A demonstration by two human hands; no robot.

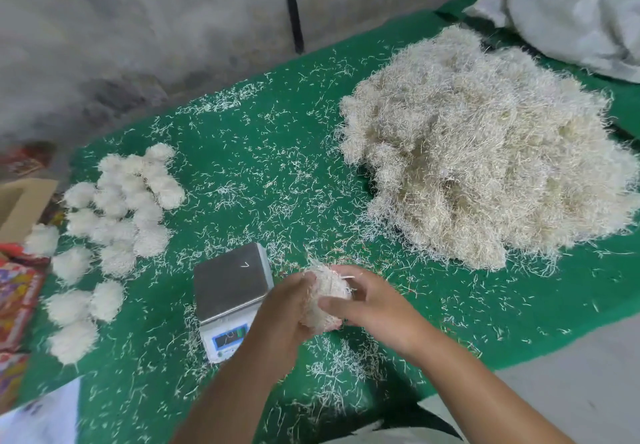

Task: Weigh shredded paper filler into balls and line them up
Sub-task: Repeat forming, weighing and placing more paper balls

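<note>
Both hands cup one paper ball (325, 300) just right of the scale (230, 291): left hand (284, 308) curled round its near side, right hand (374, 308) gripping opposite. Scale pan bare. Finished balls (117, 222) clustered left of scale, reaching table (242, 153) edge by a cardboard box (17, 204). Big filler pile (485, 153) far right. Open green between, strewn with shreds.

Grey concrete wall (138, 28), mottled and stained darker near its base, with a black strap (292, 11) hanging down against it. Green mat (242, 153) covering the work surface; pale grey floor (571, 374) at lower right. Even, diffuse light.
</note>
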